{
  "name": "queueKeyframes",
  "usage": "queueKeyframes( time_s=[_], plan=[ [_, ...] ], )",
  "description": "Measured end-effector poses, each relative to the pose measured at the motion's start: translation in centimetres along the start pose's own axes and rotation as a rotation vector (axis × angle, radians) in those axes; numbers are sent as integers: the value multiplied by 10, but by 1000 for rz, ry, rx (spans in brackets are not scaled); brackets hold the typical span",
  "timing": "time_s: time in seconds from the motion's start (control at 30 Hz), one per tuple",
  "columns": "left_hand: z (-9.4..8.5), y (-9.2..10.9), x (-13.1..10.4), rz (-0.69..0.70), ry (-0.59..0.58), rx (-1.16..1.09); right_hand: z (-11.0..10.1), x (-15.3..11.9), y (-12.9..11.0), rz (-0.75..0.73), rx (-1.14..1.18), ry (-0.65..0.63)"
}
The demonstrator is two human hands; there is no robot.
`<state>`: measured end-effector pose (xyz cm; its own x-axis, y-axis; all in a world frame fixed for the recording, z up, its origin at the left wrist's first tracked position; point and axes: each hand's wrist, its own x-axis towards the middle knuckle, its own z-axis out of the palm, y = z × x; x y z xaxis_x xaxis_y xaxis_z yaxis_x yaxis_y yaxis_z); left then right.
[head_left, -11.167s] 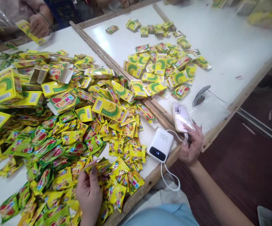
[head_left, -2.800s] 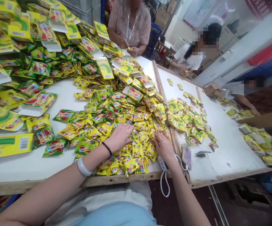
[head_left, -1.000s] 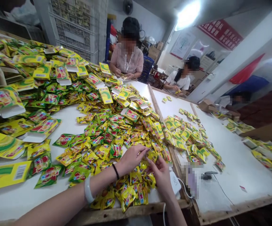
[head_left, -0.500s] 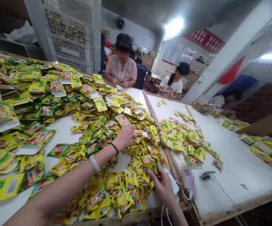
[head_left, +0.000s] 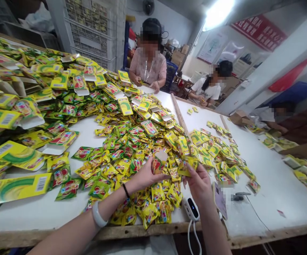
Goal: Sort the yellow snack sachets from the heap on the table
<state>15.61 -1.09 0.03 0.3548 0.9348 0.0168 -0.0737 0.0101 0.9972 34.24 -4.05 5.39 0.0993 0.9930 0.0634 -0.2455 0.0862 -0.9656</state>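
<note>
My left hand [head_left: 147,173], with a black bead bracelet and a pale wristband on its arm, grips a small printed carton [head_left: 159,163]. The carton's pale end faces up. Just to the right, my right hand [head_left: 199,182] pinches a yellow packet [head_left: 187,166] between thumb and fingers. Whether more than one packet is in that hand I cannot tell. Beneath both hands spreads a heap of shiny yellow packets [head_left: 157,209]. Green packets with red fruit prints [head_left: 83,153] lie to the left of it.
Flat yellow cartons [head_left: 17,187] pile up at left. A wooden strip [head_left: 178,112] divides the white table. Beyond it lie filled-looking cartons [head_left: 226,170], a phone [head_left: 219,200] and a white device with a cable [head_left: 191,208]. Co-workers [head_left: 149,65] sit opposite; crates [head_left: 92,46] stand behind.
My left hand has come back from the pile toward me with a carton. My right hand has risen with its packet, and the two hands are now close together. The view has shifted.
</note>
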Motion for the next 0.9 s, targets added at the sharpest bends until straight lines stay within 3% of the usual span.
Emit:
queueKeyframes(
  time_s=[0.1,0.17,0.33,0.47,0.6,0.73,0.83,0.9],
  plan=[
    [1,0,1,-7,116,11,4,-3,-3,8,-51,-4],
    [1,2,1,1,114,-63,8,-5,1,46,-78,9],
    [-3,14,-4,-106,-166,-394,9,-5,4,71,-96,54],
    [2,18,-10,-139,-300,-361,13,-1,-4,-55,-160,10],
    [8,14,-11,-81,-329,-245,23,5,-5,-156,-351,-147],
    [9,6,-11,-41,-286,-93,25,2,-13,-311,-775,-407],
    [9,2,-12,19,-311,38,23,-7,-22,-317,-999,-589],
    [9,1,-12,63,-319,93,19,-13,-24,-278,-1021,-625]
  ],
)
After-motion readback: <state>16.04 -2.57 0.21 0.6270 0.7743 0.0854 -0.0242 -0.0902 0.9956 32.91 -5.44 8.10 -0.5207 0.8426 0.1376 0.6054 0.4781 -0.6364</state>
